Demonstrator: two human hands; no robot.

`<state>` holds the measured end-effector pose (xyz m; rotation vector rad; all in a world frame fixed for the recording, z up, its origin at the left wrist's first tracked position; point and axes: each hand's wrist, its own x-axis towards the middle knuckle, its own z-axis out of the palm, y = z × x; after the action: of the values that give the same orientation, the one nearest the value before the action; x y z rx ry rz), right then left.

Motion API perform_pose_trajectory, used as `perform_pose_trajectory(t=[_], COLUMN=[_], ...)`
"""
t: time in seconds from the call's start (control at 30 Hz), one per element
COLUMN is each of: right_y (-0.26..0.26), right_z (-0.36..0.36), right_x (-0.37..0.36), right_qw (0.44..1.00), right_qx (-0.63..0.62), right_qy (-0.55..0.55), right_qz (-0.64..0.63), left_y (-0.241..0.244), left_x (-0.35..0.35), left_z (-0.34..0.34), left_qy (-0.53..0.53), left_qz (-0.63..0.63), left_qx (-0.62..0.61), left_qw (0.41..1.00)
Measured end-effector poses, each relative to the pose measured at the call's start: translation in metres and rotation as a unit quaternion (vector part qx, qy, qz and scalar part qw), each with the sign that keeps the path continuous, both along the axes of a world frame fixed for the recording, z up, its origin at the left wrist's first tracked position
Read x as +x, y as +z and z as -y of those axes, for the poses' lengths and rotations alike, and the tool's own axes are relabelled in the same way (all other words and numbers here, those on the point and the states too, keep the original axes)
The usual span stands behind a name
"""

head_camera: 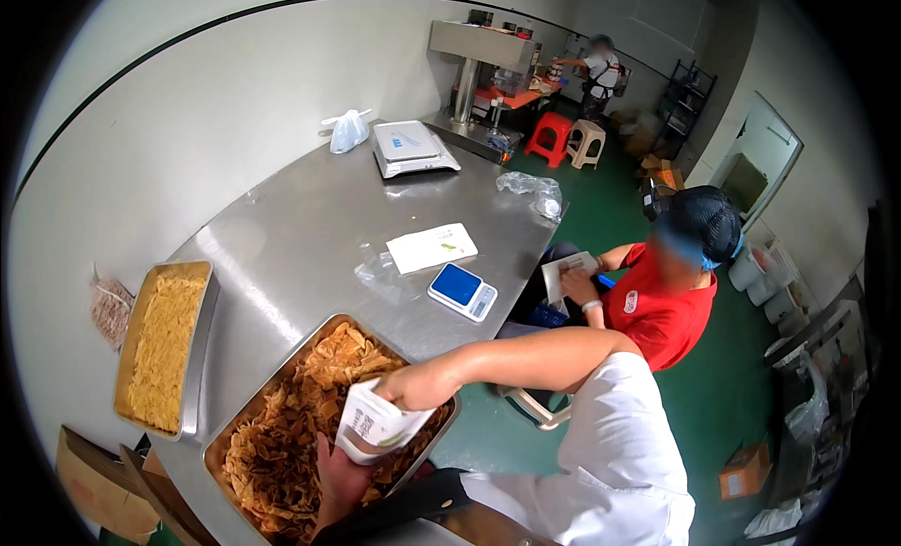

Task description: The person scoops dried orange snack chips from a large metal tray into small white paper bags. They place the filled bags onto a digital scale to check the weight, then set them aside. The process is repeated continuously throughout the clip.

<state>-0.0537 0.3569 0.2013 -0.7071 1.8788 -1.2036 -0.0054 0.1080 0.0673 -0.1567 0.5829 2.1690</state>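
Observation:
Over a steel tray [271,377] of reddish-brown, seasoned food pieces [271,447], a white printed pouch [373,426] is tilted with its mouth toward my right arm. My left hand [343,473] grips the pouch at its lower end, low over the food. The fingers of my right hand [415,386] reach into the pouch's mouth and are hidden inside, so whether they hold anything cannot be seen. Beyond the tray lie a small digital scale [456,285] with a blue platform, a flat white pouch [432,248] and a clear plastic bag [383,273].
On the left stands a steel tray of yellow food [160,349]. A larger scale [410,146] and a knotted bag [349,132] sit at the table's far end. A seated co-worker [654,292] in red holds a pouch by the table's right edge. Stools [549,139] stand farther back.

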Motion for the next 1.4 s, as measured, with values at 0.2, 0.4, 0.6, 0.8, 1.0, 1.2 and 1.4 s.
perform_pose_trajectory(t=[0.2, 0.4, 0.6, 0.8, 1.0, 1.2, 1.4], right_y=[-0.026, 0.023, -0.011, 0.010, -0.001, 0.045, 0.021], right_z=[0.051, 0.116, 0.135, 0.156, 0.132, 0.146, 0.129], right_x=[0.014, 0.042, 0.056, 0.051, 0.053, 0.058, 0.054], right_qw=[0.983, 0.957, 0.963, 0.917, 0.975, 0.974, 0.980], right_qx=[-0.033, -0.018, -0.043, 0.248, 0.091, 0.169, 0.078], right_qy=[0.173, 0.258, 0.171, 0.288, 0.167, 0.146, 0.175], right_qz=[0.052, -0.130, -0.202, -0.119, -0.112, -0.019, -0.052], left_y=[0.017, 0.072, 0.021, 0.011, 0.008, 0.021, 0.009], left_x=[0.042, 0.075, 0.091, 0.089, 0.085, 0.082, 0.079], left_z=[0.050, 0.081, 0.105, 0.121, 0.125, 0.114, 0.114], left_qy=[-0.039, -0.028, 0.141, 0.156, 0.173, 0.137, 0.151], left_qz=[-0.034, 0.084, -0.047, -0.101, -0.119, -0.231, -0.227], left_qx=[-0.042, -0.126, -0.201, -0.226, -0.211, -0.200, -0.171], left_qw=[0.998, 0.988, 0.968, 0.956, 0.955, 0.942, 0.947])
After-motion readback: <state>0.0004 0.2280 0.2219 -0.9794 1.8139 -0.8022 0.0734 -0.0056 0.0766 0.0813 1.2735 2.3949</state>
